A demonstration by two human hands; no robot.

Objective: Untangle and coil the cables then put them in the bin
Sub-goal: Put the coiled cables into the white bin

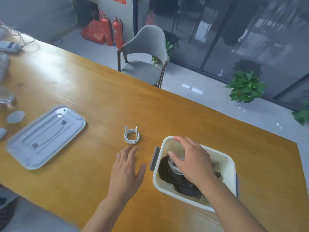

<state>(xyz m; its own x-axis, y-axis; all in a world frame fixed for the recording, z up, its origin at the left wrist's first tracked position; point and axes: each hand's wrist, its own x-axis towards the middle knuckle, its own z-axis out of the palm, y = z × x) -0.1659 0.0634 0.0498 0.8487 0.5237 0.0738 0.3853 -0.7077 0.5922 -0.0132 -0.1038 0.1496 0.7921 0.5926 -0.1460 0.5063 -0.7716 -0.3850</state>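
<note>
A cream bin (222, 158) with grey side handles stands on the wooden table at the right. Inside it lie coiled dark cables (185, 186) and a coiled white cable (173, 167). My right hand (192, 162) is over the bin, its fingers curled round the white coil. A second white cable (131, 136), coiled with both plugs pointing away, lies on the table left of the bin. My left hand (127, 169) hovers flat with spread fingers just below that coil, not touching it.
The bin's grey lid (45, 136) lies upside down on the table at the left. A grey round coaster (15, 116) and blurred items sit at the far left edge. A grey chair (145, 56) stands beyond the table's far edge.
</note>
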